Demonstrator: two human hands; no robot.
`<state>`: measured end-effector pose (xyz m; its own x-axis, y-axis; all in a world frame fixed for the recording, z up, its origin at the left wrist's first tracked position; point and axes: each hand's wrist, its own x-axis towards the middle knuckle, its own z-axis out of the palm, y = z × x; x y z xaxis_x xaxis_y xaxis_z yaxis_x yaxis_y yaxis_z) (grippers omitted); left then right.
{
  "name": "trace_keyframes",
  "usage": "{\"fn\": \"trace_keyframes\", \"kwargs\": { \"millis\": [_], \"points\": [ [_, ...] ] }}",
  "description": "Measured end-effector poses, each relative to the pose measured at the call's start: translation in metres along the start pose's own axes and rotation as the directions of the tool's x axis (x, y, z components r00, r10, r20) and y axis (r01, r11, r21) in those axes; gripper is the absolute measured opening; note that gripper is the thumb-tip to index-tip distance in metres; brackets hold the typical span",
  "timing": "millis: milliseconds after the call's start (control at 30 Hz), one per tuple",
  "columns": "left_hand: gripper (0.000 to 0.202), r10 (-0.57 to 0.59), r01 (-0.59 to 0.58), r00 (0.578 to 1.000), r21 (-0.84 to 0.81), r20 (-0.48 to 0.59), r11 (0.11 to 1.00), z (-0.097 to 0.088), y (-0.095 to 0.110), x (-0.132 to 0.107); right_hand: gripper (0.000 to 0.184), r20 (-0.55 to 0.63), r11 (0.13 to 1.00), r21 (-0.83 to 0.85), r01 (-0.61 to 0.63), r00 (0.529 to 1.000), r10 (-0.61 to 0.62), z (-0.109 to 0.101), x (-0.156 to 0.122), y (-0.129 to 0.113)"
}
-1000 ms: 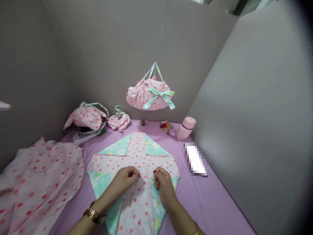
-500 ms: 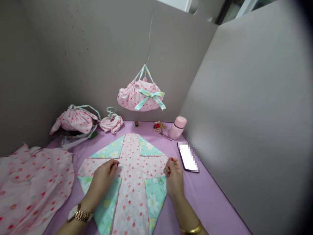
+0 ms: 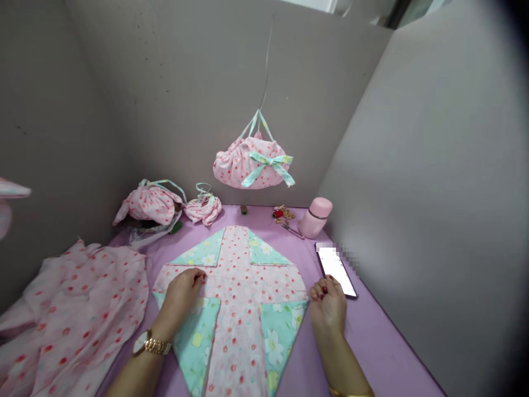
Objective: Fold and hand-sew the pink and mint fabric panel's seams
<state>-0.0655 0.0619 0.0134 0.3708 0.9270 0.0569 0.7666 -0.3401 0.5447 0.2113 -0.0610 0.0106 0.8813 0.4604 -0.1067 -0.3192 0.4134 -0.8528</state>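
Bench [image 3: 388, 358] enclosed on three sides, all grey.
Back wall [image 3: 206, 77]: plain, small dark spots at upper left, thin pale cord [image 3: 268, 60] running down near the middle. Left wall [image 3: 53, 149]: darkest, few marks. Right wall [image 3: 446, 165]: palest, evenly lit. Cloth [image 3: 397, 380]: purple, covering bench. Above back wall's top edge: bright white panel [image 3: 316, 4] and dark frame [image 3: 399, 13], both partly visible.

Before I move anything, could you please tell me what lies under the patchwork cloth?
The purple tablecloth shows along both sides of the patchwork cloth and appears to run beneath it; anything else there is covered from view.
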Motion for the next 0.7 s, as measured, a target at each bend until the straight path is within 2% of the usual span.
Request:
{"fn": "trace_keyframes", "kwargs": {
  "millis": [233, 500, 567, 633, 667, 700],
  "points": [
    [0.026, 0.012, -0.006, 0.999, -0.123, 0.044, 0.992, -0.003, 0.001, 0.000, 0.025, 0.016, 1.000, -0.006, -0.007, 1.000, 0.007, 0.001, -0.001, 0.004],
    [0.024, -0.005, 0.006, 1.000, -0.193, 0.009, 0.981, -0.002, -0.002, 0.002, 0.024, 0.037, 0.999, -0.015, -0.039, 0.999, 0.040, 0.002, 0.001, 0.004],
    [0.025, 0.033, -0.036, 0.999, -0.213, -0.021, 0.976, 0.000, 0.008, -0.002, 0.024, 0.067, 0.998, -0.015, -0.059, 0.996, 0.060, 0.005, -0.003, 0.002],
    [0.028, 0.100, -0.104, 0.995, -0.279, -0.029, 0.955, 0.004, 0.025, -0.011, 0.025, 0.144, 0.997, -0.023, -0.078, 0.986, 0.080, 0.011, -0.015, 0.002],
    [0.032, 0.146, -0.144, 0.989, -0.330, -0.020, 0.933, 0.008, 0.036, -0.017, 0.025, 0.201, 0.995, -0.031, -0.090, 0.975, 0.095, 0.015, -0.025, 0.002],
    [0.040, 0.209, -0.174, 0.978, -0.486, 0.019, 0.856, 0.013, 0.047, -0.024, 0.024, 0.273, 0.993, -0.044, -0.106, 0.955, 0.114, 0.020, -0.037, 0.002]
  ]
}}
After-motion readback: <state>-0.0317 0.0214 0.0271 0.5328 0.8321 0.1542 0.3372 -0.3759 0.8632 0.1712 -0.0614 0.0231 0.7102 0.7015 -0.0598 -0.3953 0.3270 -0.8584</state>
